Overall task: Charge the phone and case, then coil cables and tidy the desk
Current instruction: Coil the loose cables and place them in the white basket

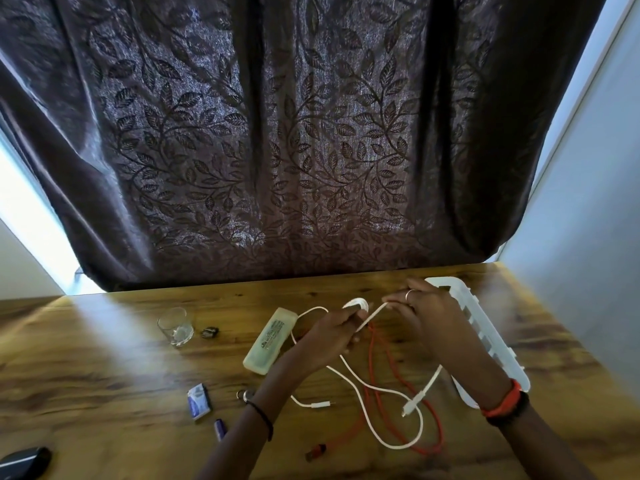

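Note:
My left hand (334, 332) grips a small white loop of a white cable (381, 393) above the wooden desk (104, 375). My right hand (429, 313) pinches the same cable just to the right of that loop. The rest of the white cable trails in loose curves toward me, with plug ends lying on the desk. A red cable (377, 362) lies tangled under it, its plug near the front edge. A white power strip (485, 341) lies at the right, partly under my right forearm.
A pale green case (272, 337) lies left of my hands. Further left stand a clear glass (176, 327) and a small dark clip (209, 332). A small packet (200, 400), a ring (244, 395), a purple item (220, 427) and a dark object (24, 462) lie nearer. A curtain hangs behind.

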`<state>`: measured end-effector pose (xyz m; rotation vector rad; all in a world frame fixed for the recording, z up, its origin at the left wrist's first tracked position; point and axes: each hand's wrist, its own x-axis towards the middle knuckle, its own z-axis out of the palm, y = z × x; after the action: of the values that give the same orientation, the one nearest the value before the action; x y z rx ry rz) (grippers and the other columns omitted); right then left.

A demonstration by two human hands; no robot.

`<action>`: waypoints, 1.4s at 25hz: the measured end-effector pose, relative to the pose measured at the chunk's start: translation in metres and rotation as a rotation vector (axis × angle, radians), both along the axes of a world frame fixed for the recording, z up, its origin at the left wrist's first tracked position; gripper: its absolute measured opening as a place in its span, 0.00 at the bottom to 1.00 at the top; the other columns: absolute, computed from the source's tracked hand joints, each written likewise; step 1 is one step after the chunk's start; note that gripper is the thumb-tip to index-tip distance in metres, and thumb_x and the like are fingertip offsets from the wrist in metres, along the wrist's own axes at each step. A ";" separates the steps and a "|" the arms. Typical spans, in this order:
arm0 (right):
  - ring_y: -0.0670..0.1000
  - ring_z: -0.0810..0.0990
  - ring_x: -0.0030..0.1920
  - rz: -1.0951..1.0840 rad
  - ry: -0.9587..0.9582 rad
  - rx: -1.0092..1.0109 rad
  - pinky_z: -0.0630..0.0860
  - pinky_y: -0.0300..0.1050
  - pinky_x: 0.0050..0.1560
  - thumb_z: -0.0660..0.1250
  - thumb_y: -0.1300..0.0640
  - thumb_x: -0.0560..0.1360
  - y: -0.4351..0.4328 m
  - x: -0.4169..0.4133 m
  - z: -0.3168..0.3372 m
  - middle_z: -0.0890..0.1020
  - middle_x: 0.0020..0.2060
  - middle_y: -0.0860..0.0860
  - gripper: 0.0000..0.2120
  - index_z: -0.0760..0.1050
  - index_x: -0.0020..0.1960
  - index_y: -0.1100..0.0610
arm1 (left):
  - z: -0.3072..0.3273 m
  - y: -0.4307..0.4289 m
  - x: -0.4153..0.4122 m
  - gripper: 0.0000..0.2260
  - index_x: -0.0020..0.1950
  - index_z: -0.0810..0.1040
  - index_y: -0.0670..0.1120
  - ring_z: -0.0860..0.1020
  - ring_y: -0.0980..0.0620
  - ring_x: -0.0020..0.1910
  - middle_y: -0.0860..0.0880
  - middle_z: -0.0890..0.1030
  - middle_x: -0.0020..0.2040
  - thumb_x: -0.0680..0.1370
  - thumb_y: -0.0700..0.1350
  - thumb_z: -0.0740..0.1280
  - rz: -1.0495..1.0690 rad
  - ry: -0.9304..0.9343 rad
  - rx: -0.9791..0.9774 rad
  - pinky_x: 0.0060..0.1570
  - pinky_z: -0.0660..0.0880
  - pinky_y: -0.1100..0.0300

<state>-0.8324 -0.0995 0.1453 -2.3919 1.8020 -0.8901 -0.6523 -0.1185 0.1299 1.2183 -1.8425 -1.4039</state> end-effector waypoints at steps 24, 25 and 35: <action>0.46 0.80 0.43 0.042 -0.718 0.365 0.74 0.31 0.39 0.63 0.62 0.73 0.021 0.052 -0.025 0.80 0.52 0.45 0.24 0.69 0.68 0.48 | -0.016 0.012 0.018 0.10 0.48 0.76 0.39 0.64 0.59 0.19 0.53 0.65 0.25 0.79 0.43 0.58 -0.082 1.125 0.790 0.25 0.70 0.65; 0.44 0.80 0.47 0.029 -0.695 0.367 0.74 0.29 0.43 0.64 0.63 0.74 0.020 0.052 -0.025 0.79 0.53 0.45 0.24 0.70 0.67 0.47 | -0.016 0.011 0.018 0.10 0.47 0.76 0.39 0.63 0.59 0.19 0.53 0.65 0.25 0.78 0.43 0.58 -0.089 1.119 0.794 0.26 0.71 0.64; 0.43 0.71 0.40 -0.185 -0.312 0.261 0.66 0.22 0.35 0.67 0.61 0.73 0.017 0.058 -0.024 0.74 0.53 0.50 0.12 0.79 0.56 0.60 | -0.021 0.004 0.035 0.10 0.53 0.75 0.40 0.74 0.55 0.33 0.51 0.70 0.32 0.79 0.44 0.59 -0.081 0.641 0.651 0.41 0.72 0.62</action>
<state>-0.7744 -0.0826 0.1210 -1.8413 1.8975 -0.9156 -0.6171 -0.1149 0.1086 0.7983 -1.0296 -2.2173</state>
